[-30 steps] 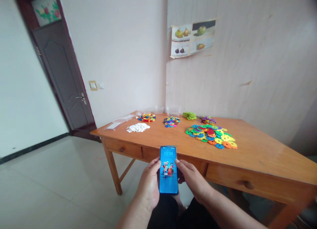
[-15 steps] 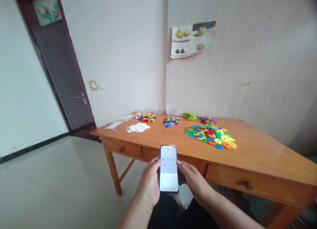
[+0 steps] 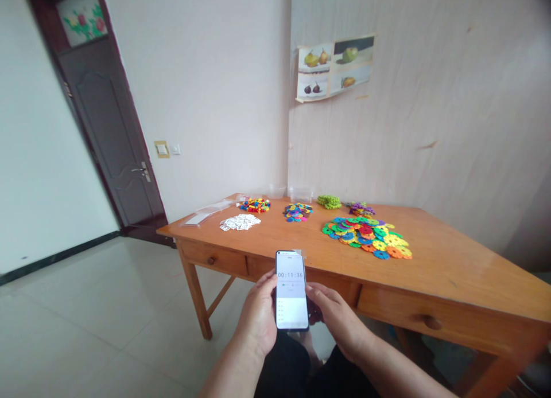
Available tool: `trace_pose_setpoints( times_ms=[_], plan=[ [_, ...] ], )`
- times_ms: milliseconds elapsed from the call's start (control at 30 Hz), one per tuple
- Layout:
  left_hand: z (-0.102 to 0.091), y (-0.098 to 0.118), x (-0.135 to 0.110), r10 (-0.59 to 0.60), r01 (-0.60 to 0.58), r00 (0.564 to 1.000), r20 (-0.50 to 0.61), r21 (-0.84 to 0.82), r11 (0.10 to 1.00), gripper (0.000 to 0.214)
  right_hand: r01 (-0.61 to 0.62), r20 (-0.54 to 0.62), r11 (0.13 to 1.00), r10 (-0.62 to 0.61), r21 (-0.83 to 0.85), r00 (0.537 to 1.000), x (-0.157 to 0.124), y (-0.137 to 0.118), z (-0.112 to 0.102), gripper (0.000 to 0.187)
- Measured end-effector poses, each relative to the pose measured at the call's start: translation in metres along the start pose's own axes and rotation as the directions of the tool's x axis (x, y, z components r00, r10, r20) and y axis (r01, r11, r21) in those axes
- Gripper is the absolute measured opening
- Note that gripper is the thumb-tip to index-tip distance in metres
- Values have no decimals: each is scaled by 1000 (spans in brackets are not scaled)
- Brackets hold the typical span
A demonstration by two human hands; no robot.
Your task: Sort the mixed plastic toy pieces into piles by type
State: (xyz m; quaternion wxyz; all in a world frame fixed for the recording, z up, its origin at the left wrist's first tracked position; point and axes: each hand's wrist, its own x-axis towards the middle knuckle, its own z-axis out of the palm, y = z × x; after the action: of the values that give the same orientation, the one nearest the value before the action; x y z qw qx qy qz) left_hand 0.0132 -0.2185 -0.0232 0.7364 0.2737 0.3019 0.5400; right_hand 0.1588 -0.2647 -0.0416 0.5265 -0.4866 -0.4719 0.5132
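Between both hands I hold a smartphone (image 3: 291, 292) upright in front of the table, its lit screen showing a timer at 00:11:36. My left hand (image 3: 259, 315) grips the phone's left edge, thumb along the side. On the opposite edge, my right hand (image 3: 333, 312) is closed round it with the thumb near the screen; its other fingers are partly hidden behind the phone. Beyond the phone, on the table, lie a large heap of colourful notched discs (image 3: 365, 236), a pile of small white cards (image 3: 240, 222) and a smaller mound of coloured round pieces (image 3: 298, 212).
The wooden table (image 3: 451, 260) has drawers facing me. Along its back are small multicoloured blocks (image 3: 255, 205), green pieces (image 3: 329, 202), purple and yellow pieces (image 3: 361, 209), a clear plastic box (image 3: 302, 194) and a clear bag (image 3: 209, 211). A dark door (image 3: 107, 128) stands at left.
The timer on the screen has gone from 00:10:01 to 00:11:36. The phone has shifted slightly left and up, with both hands still on it. The piles on the table look the same.
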Motion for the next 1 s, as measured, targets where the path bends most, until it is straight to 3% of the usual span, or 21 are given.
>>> trace_pose_setpoints(
  times_ms=[533,867,1000],
  plan=[
    [0,8,10,6,-6,1000,-9,15,1000,43,8,104,998,-3,-56,995,-9,2,6,38],
    [-20,-6,11,-15,18,999,-50,47,999,36,-11,218,999,0,50,976,-9,24,4,38],
    [-31,-10,1,-33,30,999,32,104,994,41,-34,203,999,30,16,979,-11,30,7,36]
  ],
)
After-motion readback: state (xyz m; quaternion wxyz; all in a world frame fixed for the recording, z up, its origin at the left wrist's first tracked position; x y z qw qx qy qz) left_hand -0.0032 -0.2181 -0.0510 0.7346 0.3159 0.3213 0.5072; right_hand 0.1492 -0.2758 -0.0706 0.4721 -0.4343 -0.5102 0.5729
